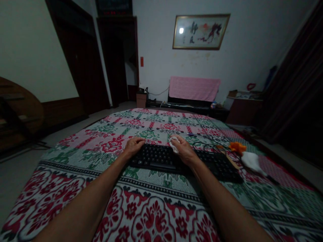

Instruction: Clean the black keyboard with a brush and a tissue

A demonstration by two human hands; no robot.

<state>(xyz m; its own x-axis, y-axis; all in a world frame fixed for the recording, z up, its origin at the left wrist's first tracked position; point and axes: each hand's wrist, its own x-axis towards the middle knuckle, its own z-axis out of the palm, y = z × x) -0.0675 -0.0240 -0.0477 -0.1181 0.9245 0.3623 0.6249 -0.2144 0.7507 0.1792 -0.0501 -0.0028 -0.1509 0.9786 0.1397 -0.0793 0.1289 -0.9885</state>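
Note:
A black keyboard (158, 157) lies flat on the patterned bedspread (153, 215), its long side running left to right in front of me. My left hand (134, 147) is at its upper left corner, fingers curled together and gripping the edge there. Over the upper middle keys is my right hand (184, 150), closed on a small white cloth (174, 144). The cloth bunches out past the thumb and fingertips. The right hand and wrist hide part of the keys beneath them.
Right of the keyboard lie an orange cloth-like thing (237, 147), a white fluffy duster head (251, 161) with a dark handle, and a flat tan stick (232, 162). A black cable (202, 145) and a thin pen-like item (191, 134) lie behind the keyboard.

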